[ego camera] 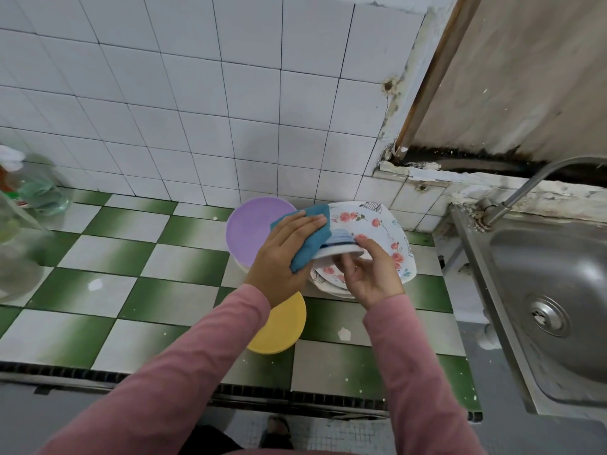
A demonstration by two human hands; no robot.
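My left hand [284, 249] lies flat over a teal cloth [312, 239] and presses it against a small white dish with a blue pattern [341, 244]. My right hand [368, 274] grips that dish from below, thumb on its rim. The dish is held above a stack of square floral plates [384, 231] on the counter. A purple plate [253, 228] sits to the left of them. A yellow plate [282, 326] lies nearer to me, partly under my left forearm.
The green-and-white checked tile counter [131, 290] ends at a dark front edge. A steel sink [551, 290] with a tap [525, 188] is at the right. Clear bottles [29, 192] stand at the far left. A white tiled wall is behind.
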